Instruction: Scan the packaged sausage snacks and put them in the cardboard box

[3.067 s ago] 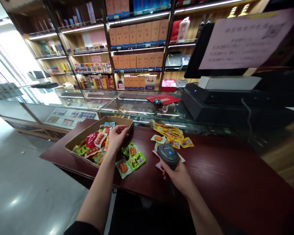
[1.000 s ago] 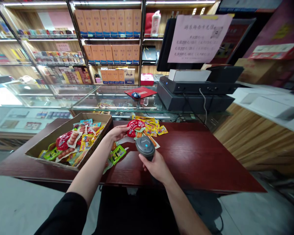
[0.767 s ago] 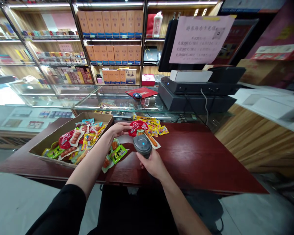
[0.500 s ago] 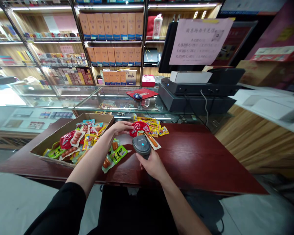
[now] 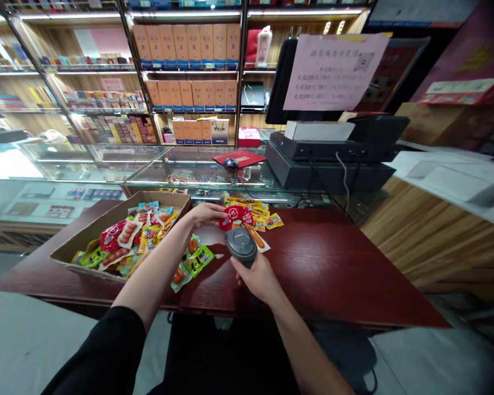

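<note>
My left hand (image 5: 208, 214) pinches the left edge of a red snack packet (image 5: 236, 216) with a white round print. Wrapped round the handle of a dark grey barcode scanner (image 5: 240, 243), my right hand (image 5: 260, 277) holds its head just in front of that packet. Behind the scanner, a packed sausage (image 5: 255, 237) lies partly covered on the table. Several yellow snack packets (image 5: 273, 220) lie beyond the red one. Left of the scanner are green sausage packets (image 5: 199, 260), partly behind my left forearm.
An open cardboard box (image 5: 72, 240) full of mixed snack packets stands on the dark red table (image 5: 333, 263) at left. Behind are a glass counter (image 5: 181, 159), a mouse (image 5: 231, 163) on a red mat, and a black till (image 5: 329, 164) with a cable.
The red packet and the scanner have shifted very slightly to the right. The blue light on top of the scanner no longer shows. Both hands keep their grip.
</note>
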A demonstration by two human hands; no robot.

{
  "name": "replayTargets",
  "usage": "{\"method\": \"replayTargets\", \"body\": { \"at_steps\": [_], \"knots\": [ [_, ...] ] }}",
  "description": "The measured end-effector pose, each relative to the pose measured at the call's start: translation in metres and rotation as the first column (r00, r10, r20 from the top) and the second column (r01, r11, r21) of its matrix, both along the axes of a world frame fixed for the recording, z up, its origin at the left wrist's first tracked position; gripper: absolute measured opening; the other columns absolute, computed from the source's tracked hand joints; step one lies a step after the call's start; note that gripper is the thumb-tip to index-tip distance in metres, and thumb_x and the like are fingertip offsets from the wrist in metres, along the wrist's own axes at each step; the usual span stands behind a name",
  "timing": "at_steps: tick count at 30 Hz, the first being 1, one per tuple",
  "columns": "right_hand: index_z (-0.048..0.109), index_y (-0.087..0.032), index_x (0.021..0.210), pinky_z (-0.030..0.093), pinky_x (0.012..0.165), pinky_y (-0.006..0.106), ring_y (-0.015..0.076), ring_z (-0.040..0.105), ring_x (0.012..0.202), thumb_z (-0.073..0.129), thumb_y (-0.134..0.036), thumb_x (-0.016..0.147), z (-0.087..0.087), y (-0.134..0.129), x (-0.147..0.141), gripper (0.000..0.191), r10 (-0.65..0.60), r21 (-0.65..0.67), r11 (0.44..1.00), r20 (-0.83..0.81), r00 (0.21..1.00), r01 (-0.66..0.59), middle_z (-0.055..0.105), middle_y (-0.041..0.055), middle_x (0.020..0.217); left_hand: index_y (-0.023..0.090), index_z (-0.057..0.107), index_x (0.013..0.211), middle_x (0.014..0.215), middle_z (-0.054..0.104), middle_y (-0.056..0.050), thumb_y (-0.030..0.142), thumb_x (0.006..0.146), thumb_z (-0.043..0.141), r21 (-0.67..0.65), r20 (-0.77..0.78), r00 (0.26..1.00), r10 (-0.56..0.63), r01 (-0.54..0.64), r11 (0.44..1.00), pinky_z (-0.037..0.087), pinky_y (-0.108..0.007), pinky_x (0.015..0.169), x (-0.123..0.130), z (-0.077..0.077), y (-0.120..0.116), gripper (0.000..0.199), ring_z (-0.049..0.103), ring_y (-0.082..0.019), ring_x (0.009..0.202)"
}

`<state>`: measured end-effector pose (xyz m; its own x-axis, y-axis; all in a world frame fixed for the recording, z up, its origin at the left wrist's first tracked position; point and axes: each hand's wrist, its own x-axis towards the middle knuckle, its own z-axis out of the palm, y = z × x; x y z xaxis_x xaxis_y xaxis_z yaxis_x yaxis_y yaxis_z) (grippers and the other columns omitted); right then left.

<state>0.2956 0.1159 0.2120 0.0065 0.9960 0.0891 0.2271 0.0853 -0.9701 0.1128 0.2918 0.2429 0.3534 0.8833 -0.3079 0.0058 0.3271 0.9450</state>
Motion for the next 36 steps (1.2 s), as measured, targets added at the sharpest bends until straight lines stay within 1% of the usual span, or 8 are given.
{"method": "replayTargets", "body": {
  "at_steps": [6,12,17,22,25,27,30,36],
  "knots": [
    [0.059,-0.018,0.099,0.048,0.041,0.022,0.0138,0.059,0.042,0.064,-0.046,0.078,0.001,-0.002,0.001,0.035,0.066,-0.065,0.996,-0.034,0.997,-0.068,0.063,-0.0013,0.057,0.012,0.075,0.087,0.078,0.074,-0.008,0.020,0.049,0.090,0.023,-0.009,1.000,0.027,-0.027,0.999,0.057,-0.025,0.061,-0.012,0.013,-0.012,0.042,0.067,-0.015,0.064],
    [0.055,-0.018,0.090,0.050,0.043,0.024,0.0138,0.058,0.041,0.067,-0.048,0.076,0.000,0.002,-0.010,0.034,0.105,-0.109,0.988,-0.062,0.993,-0.111,0.061,-0.0028,0.053,0.011,0.074,0.085,0.076,0.073,-0.006,0.023,0.048,0.090,0.142,-0.033,0.982,0.186,-0.180,0.973,0.056,-0.024,0.060,-0.062,0.039,-0.037,0.042,0.066,-0.013,0.061],
    [0.055,-0.018,0.085,0.050,0.044,0.026,0.0155,0.060,0.043,0.068,-0.050,0.076,-0.009,0.008,-0.023,0.036,0.174,-0.109,0.978,-0.039,0.984,-0.178,0.062,-0.0003,0.055,0.011,0.074,0.091,0.077,0.073,-0.008,0.025,0.051,0.089,0.263,-0.063,0.908,0.414,-0.385,0.884,0.056,-0.026,0.060,-0.128,0.059,-0.061,0.045,0.066,-0.015,0.062],
    [0.057,-0.019,0.084,0.051,0.043,0.027,0.0176,0.061,0.043,0.068,-0.050,0.076,-0.015,0.014,-0.041,0.035,0.223,-0.085,0.971,-0.025,0.974,-0.225,0.063,0.0008,0.055,0.010,0.072,0.090,0.077,0.072,-0.008,0.022,0.055,0.088,0.263,-0.016,0.807,0.590,-0.566,0.781,0.058,-0.027,0.066,-0.192,0.076,-0.091,0.040,0.068,-0.015,0.064],
    [0.057,-0.019,0.084,0.050,0.041,0.028,0.0182,0.061,0.044,0.068,-0.051,0.075,-0.011,0.015,-0.051,0.035,0.253,-0.076,0.964,-0.050,0.966,-0.256,0.063,0.0012,0.056,0.010,0.070,0.087,0.081,0.072,-0.009,0.022,0.057,0.087,0.249,0.010,0.757,0.653,-0.635,0.732,0.060,-0.030,0.070,-0.213,0.082,-0.107,0.036,0.070,-0.017,0.071],
    [0.058,-0.019,0.083,0.051,0.042,0.028,0.0180,0.061,0.044,0.067,-0.051,0.076,-0.008,0.014,-0.056,0.034,0.264,-0.075,0.961,-0.048,0.963,-0.267,0.063,0.0012,0.056,0.009,0.070,0.085,0.081,0.072,-0.010,0.021,0.057,0.087,0.259,0.003,0.757,0.653,-0.631,0.731,0.060,-0.031,0.071,-0.216,0.083,-0.112,0.035,0.070,-0.018,0.073],
    [0.057,-0.019,0.082,0.051,0.042,0.027,0.0174,0.061,0.043,0.067,-0.050,0.076,-0.005,0.014,-0.057,0.033,0.264,-0.084,0.960,-0.031,0.964,-0.266,0.062,0.0007,0.054,0.008,0.070,0.084,0.081,0.072,-0.011,0.024,0.055,0.088,0.284,-0.020,0.812,0.584,-0.555,0.782,0.060,-0.032,0.071,-0.204,0.076,-0.107,0.037,0.069,-0.019,0.076],
    [0.057,-0.018,0.088,0.049,0.041,0.027,0.0164,0.059,0.040,0.069,-0.052,0.074,-0.007,0.013,-0.038,0.038,0.176,-0.087,0.980,-0.061,0.982,-0.181,0.062,-0.0009,0.052,0.010,0.071,0.081,0.080,0.071,-0.009,0.031,0.054,0.088,0.247,-0.038,0.917,0.398,-0.377,0.893,0.059,-0.033,0.073,-0.135,0.050,-0.076,0.038,0.068,-0.018,0.076]
  ]
}}
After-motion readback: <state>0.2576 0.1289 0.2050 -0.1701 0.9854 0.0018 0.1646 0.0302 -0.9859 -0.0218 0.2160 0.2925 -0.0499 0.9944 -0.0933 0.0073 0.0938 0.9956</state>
